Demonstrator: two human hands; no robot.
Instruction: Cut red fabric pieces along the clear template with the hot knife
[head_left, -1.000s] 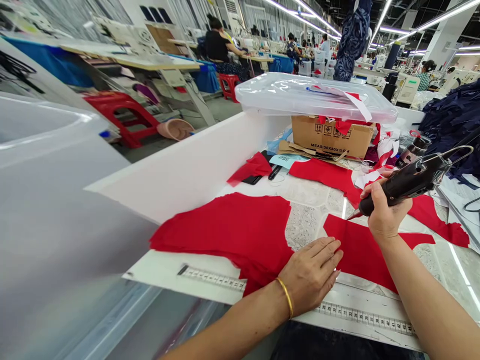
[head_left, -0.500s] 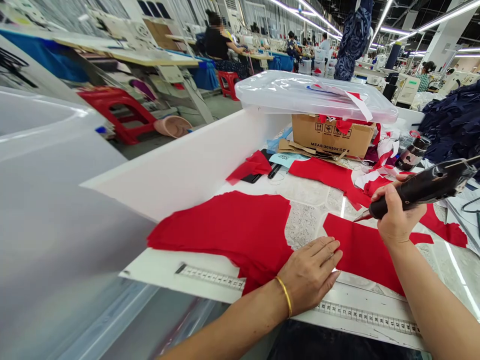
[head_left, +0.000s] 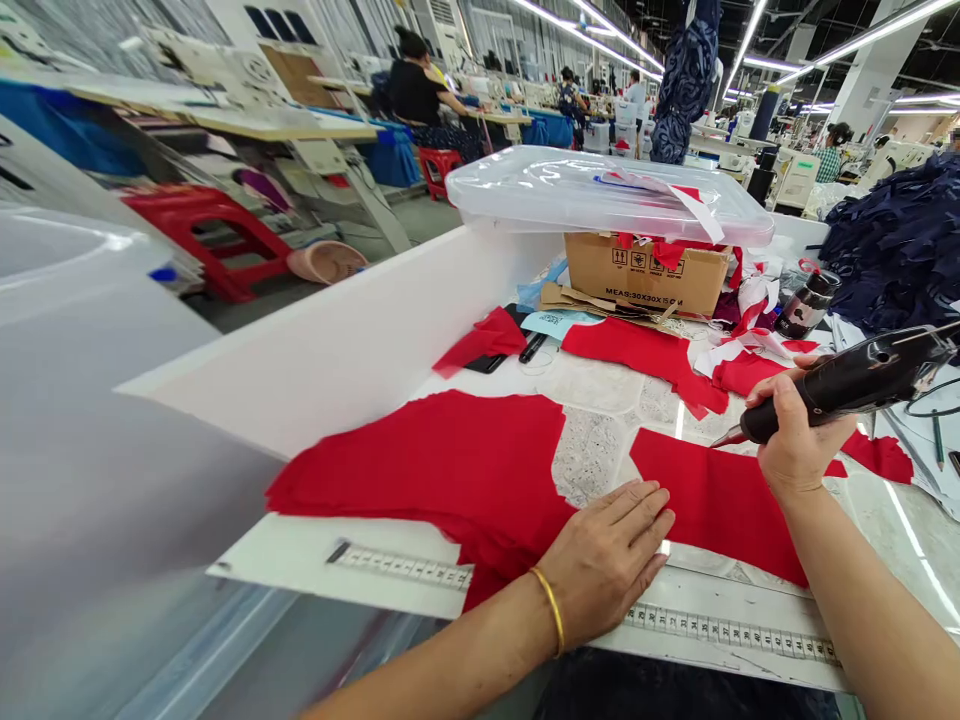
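My left hand (head_left: pixel 611 560), a gold bangle on its wrist, lies flat with fingers stretched out. Its fingertips press the left end of a red fabric piece (head_left: pixel 720 500). My right hand (head_left: pixel 799 440) is wrapped around a black handheld power tool (head_left: pixel 847 385) with a pointed metal tip. That tip meets the upper edge of the same fabric piece. Left of my hands, a stack of cut red fabric (head_left: pixel 427 450) is spread over the table, one part reaching under my left hand or wrist. A measuring tape (head_left: pixel 720 628) runs along the table's front edge, partly hidden by fabric and my left arm.
Behind the fabric stand a cardboard box (head_left: pixel 645 275) and a clear plastic lid (head_left: pixel 607 195) above it. A white panel (head_left: pixel 315 350) borders the left side. Red scraps (head_left: pixel 637 350), a dark bottle (head_left: pixel 808 305) and a navy fabric heap (head_left: pixel 892 240) lie farther back. People sit at sewing machines beyond.
The view has shifted slightly, so the scene sits a little farther left. Both hands keep nearly the same pose, the tool tip still at the fabric's upper edge.
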